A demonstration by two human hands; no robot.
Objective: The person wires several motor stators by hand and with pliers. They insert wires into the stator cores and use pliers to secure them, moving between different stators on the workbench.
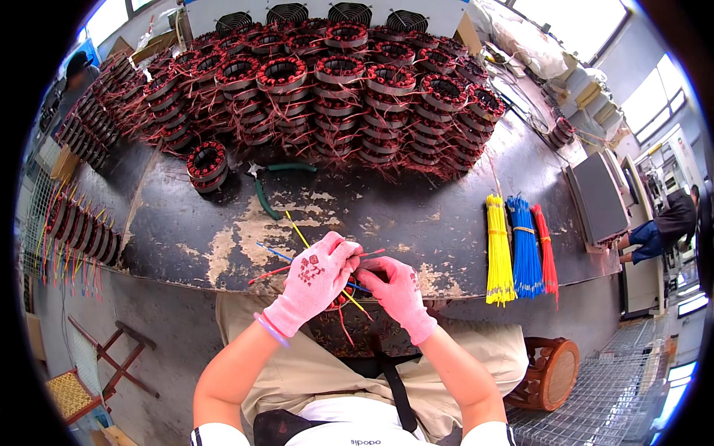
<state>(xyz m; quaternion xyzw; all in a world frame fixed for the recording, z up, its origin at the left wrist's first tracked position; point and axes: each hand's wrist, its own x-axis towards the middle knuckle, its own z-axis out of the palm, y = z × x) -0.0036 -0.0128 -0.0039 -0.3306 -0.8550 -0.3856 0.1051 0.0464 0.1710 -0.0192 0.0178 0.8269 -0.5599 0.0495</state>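
Note:
Both my hands, in pink gloves, are close together at the table's near edge, fingers pinched. My left hand (pixel 314 273) closes on thin wires. A yellow wire (pixel 297 229), a blue wire (pixel 274 253) and a red wire (pixel 268 276) stick out past it to the upper left. Beside it, my right hand (pixel 396 288) pinches a wire between thumb and fingers; the exact grip is partly covered. Beneath the hands, a small wound stator (pixel 340 302) with red windings shows only in part, above my lap. Wire ends hang below it.
Stacked wound stators (pixel 341 68) fill the table's far side. A pair of stators (pixel 207 165) stands before them, next to green-handled pliers (pixel 262 195). At right lie yellow (pixel 500 253), blue (pixel 526 253) and red wire bundles (pixel 546 249). A wooden stool (pixel 549 374) stands right; people are farther off.

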